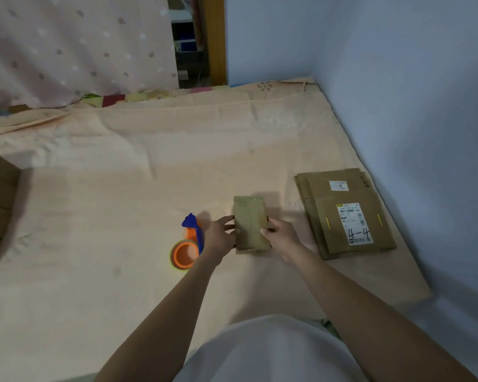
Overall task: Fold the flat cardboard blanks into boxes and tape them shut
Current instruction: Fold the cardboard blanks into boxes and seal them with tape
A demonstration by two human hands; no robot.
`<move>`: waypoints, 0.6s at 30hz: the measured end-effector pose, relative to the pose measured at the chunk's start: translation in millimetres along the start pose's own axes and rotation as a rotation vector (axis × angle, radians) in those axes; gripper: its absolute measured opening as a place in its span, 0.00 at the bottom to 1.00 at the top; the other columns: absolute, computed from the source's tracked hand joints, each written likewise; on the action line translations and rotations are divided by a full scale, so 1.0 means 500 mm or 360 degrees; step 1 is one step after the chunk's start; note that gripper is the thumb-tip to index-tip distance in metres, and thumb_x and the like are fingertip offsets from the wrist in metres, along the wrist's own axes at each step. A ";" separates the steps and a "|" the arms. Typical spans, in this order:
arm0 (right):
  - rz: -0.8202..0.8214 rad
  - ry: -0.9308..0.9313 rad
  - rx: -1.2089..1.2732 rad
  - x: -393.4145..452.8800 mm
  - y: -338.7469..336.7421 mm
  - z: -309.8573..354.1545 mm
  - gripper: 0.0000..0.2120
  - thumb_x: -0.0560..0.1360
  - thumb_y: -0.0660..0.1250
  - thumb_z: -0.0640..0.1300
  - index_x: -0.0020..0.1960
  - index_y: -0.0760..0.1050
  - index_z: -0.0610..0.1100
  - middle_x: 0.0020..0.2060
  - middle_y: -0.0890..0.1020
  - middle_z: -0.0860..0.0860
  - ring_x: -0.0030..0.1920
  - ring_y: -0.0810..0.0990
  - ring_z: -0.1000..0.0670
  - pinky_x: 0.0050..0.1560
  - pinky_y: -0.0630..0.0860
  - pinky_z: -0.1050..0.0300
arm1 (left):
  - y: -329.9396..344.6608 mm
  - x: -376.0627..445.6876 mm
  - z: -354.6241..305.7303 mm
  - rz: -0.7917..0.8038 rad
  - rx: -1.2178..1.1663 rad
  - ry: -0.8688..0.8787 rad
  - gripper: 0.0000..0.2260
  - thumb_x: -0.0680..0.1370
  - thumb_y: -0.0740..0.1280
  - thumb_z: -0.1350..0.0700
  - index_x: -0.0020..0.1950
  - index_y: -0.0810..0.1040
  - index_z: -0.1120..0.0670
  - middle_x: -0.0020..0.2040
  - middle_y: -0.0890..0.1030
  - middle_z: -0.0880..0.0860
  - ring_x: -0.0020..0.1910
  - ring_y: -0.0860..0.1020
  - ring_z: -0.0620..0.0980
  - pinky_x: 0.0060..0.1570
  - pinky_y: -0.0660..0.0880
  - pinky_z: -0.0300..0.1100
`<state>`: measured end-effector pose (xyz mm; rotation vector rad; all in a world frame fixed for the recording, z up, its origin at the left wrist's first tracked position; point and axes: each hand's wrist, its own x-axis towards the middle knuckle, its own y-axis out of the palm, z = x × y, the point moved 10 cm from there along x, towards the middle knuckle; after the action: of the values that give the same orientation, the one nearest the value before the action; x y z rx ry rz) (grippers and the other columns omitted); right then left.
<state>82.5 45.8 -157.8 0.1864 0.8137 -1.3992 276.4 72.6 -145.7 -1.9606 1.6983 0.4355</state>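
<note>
Peach bedsheet (122, 188) as work area; stacked flat blanks (348, 213) at right, tape dispenser (188, 244) left of centre. Small cardboard box (250, 224) at centre, grasped at its sides by left hand (222, 232) and right hand (280, 234). Best squared evenly before taping.

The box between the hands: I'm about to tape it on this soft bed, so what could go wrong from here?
1. The box sits on soft, wrinkled bedding, so it may tilt under pressure.
2. Both the left hand and right hand hold its sides; freeing one for the tape dispenser could let the flaps spring open.
</note>
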 end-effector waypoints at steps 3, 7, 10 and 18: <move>-0.0099 -0.0190 -0.0462 -0.018 -0.003 0.042 0.28 0.79 0.68 0.42 0.78 0.66 0.47 0.71 0.74 0.46 0.68 0.75 0.45 0.68 0.72 0.52 | -0.006 0.002 0.008 -0.0038 -0.0006 -0.0025 0.20 0.79 0.68 0.65 0.70 0.73 0.57 0.57 0.81 0.57 0.49 0.82 0.56 0.42 0.83 0.47; -0.0053 -0.0803 -0.1183 -0.068 0.063 0.125 0.36 0.80 0.63 0.37 0.82 0.49 0.48 0.82 0.48 0.46 0.80 0.52 0.45 0.75 0.63 0.49 | -0.022 0.012 0.010 -0.0150 0.0105 -0.0008 0.16 0.76 0.71 0.64 0.64 0.78 0.58 0.49 0.84 0.54 0.42 0.82 0.54 0.42 0.82 0.50; 0.0181 -0.0905 -0.1295 -0.072 0.116 0.102 0.30 0.83 0.61 0.42 0.81 0.53 0.43 0.82 0.48 0.48 0.81 0.46 0.48 0.78 0.58 0.49 | -0.035 0.013 0.010 -0.0202 0.0140 -0.0052 0.14 0.74 0.72 0.65 0.59 0.80 0.60 0.46 0.84 0.56 0.38 0.80 0.51 0.40 0.80 0.47; 0.0148 -0.0872 -0.1280 -0.051 0.091 0.099 0.34 0.82 0.63 0.48 0.82 0.49 0.46 0.81 0.49 0.54 0.81 0.46 0.55 0.77 0.57 0.54 | -0.162 -0.033 0.032 -0.0651 0.1359 -0.0032 0.17 0.75 0.70 0.54 0.58 0.71 0.61 0.53 0.76 0.58 0.53 0.74 0.58 0.51 0.72 0.47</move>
<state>144.8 47.4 -122.3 -0.7392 0.8224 -0.8757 354.4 102.4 -136.6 -1.5547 1.1252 -0.3702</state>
